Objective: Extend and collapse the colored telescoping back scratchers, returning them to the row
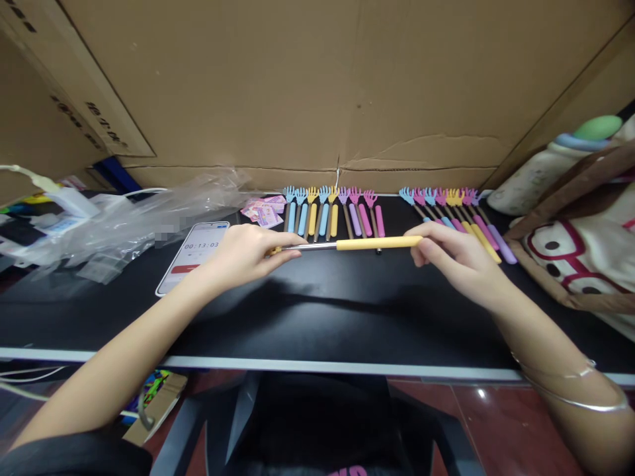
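A back scratcher (380, 243) with a yellow handle and a metal rod lies level between my two hands, above the black desk. My left hand (253, 254) pinches its head end, and the fingers mostly cover the yellow claw. At the handle's other end, my right hand (454, 258) grips the tip between thumb and fingers. Behind it lies a row of back scratchers with separate coloured handles (325, 219), in blue, yellow, purple and pink. To the right, a second group of back scratchers (459, 221) has handles joined on, slanting side by side.
A phone (193, 254) showing a timer lies left of my left hand, beside crumpled clear plastic bags (143, 218). Small pink printed cards (265, 211) sit near the row. A bottle (540, 168) and a brown-trimmed bag (580, 251) stand at right. Cardboard (297, 86) walls the back.
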`<move>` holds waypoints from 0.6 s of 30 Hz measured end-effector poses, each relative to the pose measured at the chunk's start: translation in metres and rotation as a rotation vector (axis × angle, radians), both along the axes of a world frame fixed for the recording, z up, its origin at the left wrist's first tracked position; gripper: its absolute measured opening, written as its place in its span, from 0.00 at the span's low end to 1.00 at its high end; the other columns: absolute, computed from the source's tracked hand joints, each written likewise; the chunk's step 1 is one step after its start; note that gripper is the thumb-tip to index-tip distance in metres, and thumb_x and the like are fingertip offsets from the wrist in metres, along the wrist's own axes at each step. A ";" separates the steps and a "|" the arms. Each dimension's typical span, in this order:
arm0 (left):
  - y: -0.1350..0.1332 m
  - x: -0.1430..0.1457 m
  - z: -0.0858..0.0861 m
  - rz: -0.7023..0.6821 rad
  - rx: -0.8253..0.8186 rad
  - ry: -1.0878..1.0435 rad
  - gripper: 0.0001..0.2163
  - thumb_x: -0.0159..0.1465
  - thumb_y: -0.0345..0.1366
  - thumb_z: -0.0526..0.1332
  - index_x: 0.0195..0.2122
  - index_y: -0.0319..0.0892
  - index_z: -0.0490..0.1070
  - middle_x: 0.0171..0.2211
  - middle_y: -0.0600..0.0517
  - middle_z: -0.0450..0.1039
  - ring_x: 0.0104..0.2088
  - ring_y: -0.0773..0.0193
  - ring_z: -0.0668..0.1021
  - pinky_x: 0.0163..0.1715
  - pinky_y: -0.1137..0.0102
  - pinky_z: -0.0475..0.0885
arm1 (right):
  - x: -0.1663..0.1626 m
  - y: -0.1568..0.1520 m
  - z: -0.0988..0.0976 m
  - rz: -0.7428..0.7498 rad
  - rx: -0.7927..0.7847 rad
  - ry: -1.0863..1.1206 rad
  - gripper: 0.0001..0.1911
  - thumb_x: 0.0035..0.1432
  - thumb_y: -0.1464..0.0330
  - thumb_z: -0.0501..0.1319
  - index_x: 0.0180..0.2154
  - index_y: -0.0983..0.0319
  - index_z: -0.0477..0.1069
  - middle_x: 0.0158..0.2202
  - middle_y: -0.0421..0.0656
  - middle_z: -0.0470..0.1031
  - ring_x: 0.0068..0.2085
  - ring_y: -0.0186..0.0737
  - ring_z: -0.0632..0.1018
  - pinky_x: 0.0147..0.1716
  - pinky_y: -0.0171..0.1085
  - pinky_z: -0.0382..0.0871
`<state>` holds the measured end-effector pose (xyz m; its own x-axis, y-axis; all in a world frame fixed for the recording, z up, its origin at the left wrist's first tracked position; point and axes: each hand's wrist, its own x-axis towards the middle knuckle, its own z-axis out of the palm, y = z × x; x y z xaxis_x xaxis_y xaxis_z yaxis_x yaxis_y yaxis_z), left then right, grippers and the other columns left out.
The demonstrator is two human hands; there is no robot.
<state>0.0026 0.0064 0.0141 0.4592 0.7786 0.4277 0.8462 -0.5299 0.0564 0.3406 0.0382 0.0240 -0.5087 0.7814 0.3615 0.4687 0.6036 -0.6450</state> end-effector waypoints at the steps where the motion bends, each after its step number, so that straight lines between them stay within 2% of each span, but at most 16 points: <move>1: 0.000 -0.001 0.000 -0.001 -0.001 -0.002 0.18 0.70 0.48 0.52 0.45 0.48 0.80 0.26 0.53 0.80 0.21 0.67 0.75 0.23 0.73 0.57 | -0.001 0.000 -0.001 -0.006 0.020 -0.018 0.18 0.65 0.51 0.53 0.38 0.57 0.70 0.25 0.40 0.69 0.27 0.38 0.70 0.30 0.39 0.62; 5: 0.002 -0.003 -0.001 0.006 0.002 0.019 0.17 0.69 0.48 0.53 0.46 0.48 0.80 0.28 0.51 0.82 0.23 0.66 0.77 0.23 0.73 0.58 | -0.005 0.000 -0.006 -0.029 0.007 -0.077 0.22 0.65 0.48 0.51 0.36 0.58 0.71 0.22 0.39 0.67 0.25 0.37 0.68 0.27 0.38 0.60; 12: 0.003 -0.003 -0.008 -0.052 0.161 0.088 0.16 0.70 0.45 0.53 0.44 0.50 0.81 0.33 0.51 0.83 0.29 0.62 0.81 0.25 0.72 0.61 | -0.008 0.004 -0.016 -0.036 -0.184 -0.112 0.27 0.64 0.44 0.49 0.29 0.59 0.66 0.20 0.36 0.60 0.22 0.34 0.63 0.25 0.36 0.56; 18: 0.002 0.001 -0.007 -0.111 0.306 0.164 0.15 0.70 0.43 0.54 0.41 0.48 0.81 0.25 0.54 0.80 0.24 0.64 0.78 0.22 0.70 0.55 | -0.008 0.010 -0.028 0.047 -0.443 -0.066 0.31 0.61 0.41 0.47 0.22 0.59 0.60 0.16 0.36 0.57 0.21 0.33 0.61 0.26 0.37 0.56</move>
